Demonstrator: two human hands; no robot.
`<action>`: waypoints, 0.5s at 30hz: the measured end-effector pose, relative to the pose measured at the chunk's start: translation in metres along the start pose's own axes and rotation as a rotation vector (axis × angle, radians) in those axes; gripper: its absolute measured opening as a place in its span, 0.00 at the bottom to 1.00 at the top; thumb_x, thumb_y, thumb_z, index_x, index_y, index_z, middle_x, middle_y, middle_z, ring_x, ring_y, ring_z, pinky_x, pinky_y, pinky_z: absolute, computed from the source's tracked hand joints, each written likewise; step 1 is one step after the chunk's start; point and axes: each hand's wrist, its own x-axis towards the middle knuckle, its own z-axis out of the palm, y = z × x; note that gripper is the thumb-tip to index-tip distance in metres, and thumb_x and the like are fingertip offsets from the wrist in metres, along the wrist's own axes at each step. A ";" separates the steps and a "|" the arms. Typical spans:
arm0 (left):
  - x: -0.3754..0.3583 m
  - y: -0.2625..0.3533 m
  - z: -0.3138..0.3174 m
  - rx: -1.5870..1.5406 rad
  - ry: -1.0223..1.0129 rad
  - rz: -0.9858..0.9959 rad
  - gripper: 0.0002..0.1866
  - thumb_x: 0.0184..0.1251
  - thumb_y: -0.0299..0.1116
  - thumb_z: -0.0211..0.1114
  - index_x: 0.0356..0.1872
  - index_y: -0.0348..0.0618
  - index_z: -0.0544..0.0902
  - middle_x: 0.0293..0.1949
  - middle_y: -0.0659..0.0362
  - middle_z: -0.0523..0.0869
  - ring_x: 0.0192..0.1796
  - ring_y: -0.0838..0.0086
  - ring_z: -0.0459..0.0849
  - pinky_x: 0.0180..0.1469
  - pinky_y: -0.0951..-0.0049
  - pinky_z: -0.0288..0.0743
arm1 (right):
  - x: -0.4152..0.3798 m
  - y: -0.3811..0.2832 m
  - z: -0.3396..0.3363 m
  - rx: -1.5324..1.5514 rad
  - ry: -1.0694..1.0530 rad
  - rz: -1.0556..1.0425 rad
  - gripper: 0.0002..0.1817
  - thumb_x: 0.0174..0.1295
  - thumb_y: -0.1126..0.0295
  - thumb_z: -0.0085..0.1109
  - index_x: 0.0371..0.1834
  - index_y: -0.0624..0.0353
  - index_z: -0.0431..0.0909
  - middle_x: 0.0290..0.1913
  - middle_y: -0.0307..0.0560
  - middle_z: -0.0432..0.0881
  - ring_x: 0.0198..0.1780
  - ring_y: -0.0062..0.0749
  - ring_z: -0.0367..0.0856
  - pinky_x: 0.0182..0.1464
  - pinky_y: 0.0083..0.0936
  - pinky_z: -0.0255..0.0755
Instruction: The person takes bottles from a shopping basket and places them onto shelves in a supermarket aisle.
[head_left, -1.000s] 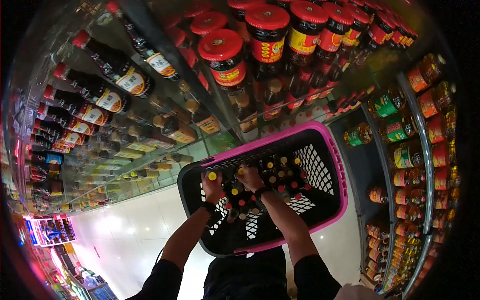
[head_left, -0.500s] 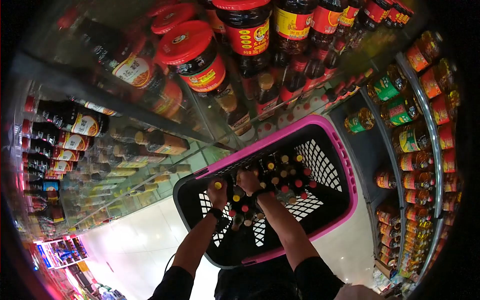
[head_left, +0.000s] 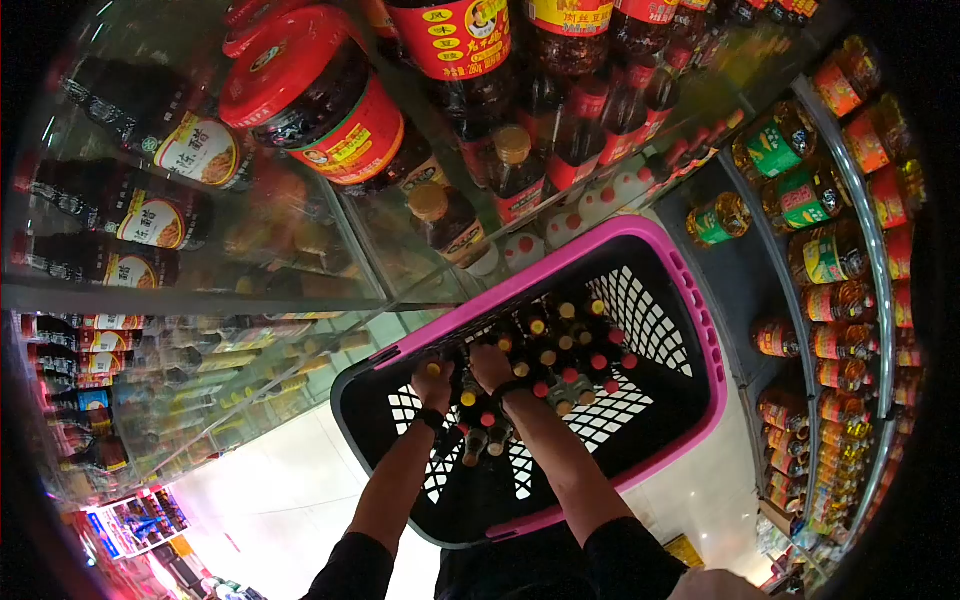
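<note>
A black basket with a pink rim [head_left: 680,262] holds several dark bottles with red, yellow and tan caps [head_left: 569,375]. Inside its left part, my left hand [head_left: 432,380] is wrapped round a yellow-capped bottle [head_left: 433,369]. My right hand [head_left: 490,367] reaches in just to the right of it, fingers curled round a bottle whose yellow cap [head_left: 505,344] shows beside them. Both wrists wear dark bands. The bodies of the held bottles are mostly hidden by the hands and the other bottles.
Glass shelving [head_left: 400,300] at the left and top carries red-lidded jars [head_left: 350,130] and dark bottles with white labels [head_left: 155,222]. At the right, a curved metal-railed rack [head_left: 868,230] holds bottles of yellow oil [head_left: 803,205]. Pale floor [head_left: 290,470] shows below.
The view has shifted closer to the upper left shelves, so their jars and bottles look larger. Both hands remain inside the basket on the bottles, with little movement.
</note>
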 end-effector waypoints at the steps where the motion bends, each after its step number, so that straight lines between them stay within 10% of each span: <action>1: 0.001 -0.001 0.004 -0.015 -0.011 -0.028 0.08 0.42 0.25 0.70 0.23 0.44 0.79 0.26 0.62 0.81 0.28 0.76 0.77 0.29 0.72 0.72 | 0.001 0.002 -0.002 -0.006 0.005 -0.007 0.05 0.46 0.72 0.54 0.27 0.61 0.72 0.26 0.52 0.77 0.33 0.47 0.77 0.37 0.40 0.71; 15: 0.022 -0.089 0.017 0.459 -0.249 0.249 0.19 0.40 0.40 0.72 0.36 0.46 0.80 0.35 0.57 0.83 0.38 0.65 0.81 0.42 0.65 0.73 | -0.011 -0.004 0.014 0.138 0.144 0.037 0.06 0.50 0.70 0.51 0.25 0.62 0.71 0.27 0.56 0.75 0.35 0.50 0.76 0.38 0.42 0.70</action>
